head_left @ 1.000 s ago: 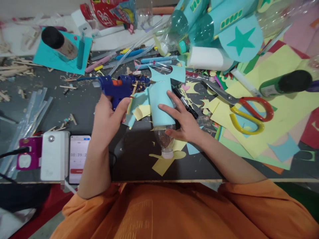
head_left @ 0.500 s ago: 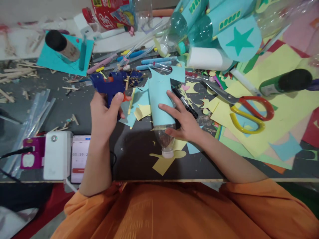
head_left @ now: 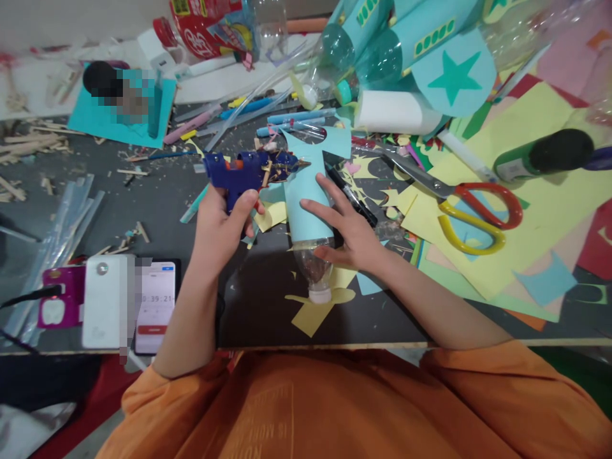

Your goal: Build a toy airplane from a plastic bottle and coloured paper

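My left hand (head_left: 229, 220) is closed around the handle of a dark blue hot glue gun (head_left: 239, 169). The gun's metal nozzle points right, over the upper part of light blue paper (head_left: 308, 191) wrapped round a clear plastic bottle (head_left: 313, 261). Whether the tip touches the paper, I cannot tell. The bottle lies on the table with its white cap (head_left: 320, 296) towards me, and the paper has a curved cut-out at its far end. Spread fingers of my right hand (head_left: 351, 233) rest on the paper and the clear neck side, pressing from the right.
Scissors (head_left: 471, 204) with red and yellow handles lie right on yellow paper (head_left: 449, 255). A black marker (head_left: 354, 194) is beside the bottle. Paper-covered bottles (head_left: 411, 44) and a white roll (head_left: 396, 111) lie behind. A phone (head_left: 155, 306) and white power bank (head_left: 108, 299) sit left.
My left hand has moved right with the glue gun, bringing the nozzle from left of the bottle to over its blue paper. My right hand and the bottle stay in place.
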Demonstrator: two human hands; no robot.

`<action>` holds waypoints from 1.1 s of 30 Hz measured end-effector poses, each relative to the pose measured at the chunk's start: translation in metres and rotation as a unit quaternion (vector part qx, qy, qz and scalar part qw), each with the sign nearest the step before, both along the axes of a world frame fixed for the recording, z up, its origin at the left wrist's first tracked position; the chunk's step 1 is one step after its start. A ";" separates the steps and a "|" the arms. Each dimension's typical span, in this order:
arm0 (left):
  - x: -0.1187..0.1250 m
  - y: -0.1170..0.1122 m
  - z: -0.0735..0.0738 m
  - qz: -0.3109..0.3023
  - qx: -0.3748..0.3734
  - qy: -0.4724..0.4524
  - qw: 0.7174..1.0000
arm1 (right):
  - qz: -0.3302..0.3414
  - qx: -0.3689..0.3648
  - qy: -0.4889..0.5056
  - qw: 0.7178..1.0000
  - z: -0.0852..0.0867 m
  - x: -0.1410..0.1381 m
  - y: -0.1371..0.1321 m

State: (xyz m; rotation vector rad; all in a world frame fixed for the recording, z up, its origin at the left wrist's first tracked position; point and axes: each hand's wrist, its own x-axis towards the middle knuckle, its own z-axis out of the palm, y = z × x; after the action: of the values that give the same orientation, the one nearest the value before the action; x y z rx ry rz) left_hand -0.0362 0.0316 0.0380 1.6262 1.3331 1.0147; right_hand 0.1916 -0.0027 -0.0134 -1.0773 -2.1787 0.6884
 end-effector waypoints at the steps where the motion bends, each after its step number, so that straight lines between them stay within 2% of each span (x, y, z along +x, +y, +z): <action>1: 0.000 0.000 0.000 0.004 -0.002 0.012 1.000 | 0.001 0.001 0.001 1.000 0.000 0.000 0.000; 7: 0.002 -0.003 0.004 0.029 -0.019 0.068 0.997 | -0.008 -0.017 -0.012 1.000 0.003 0.000 0.000; 26: -0.001 -0.004 0.013 0.053 -0.034 0.025 0.998 | -0.011 -0.016 -0.009 1.000 0.000 -0.001 0.000; 33: -0.004 -0.005 0.013 0.049 -0.018 0.041 0.998 | -0.005 -0.012 -0.003 1.000 0.001 0.000 0.000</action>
State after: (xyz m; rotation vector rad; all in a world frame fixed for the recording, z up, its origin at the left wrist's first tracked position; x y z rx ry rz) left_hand -0.0406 0.0268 0.0510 1.6035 1.4905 0.9854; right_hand 0.1913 -0.0030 -0.0122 -1.1044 -2.1742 0.7096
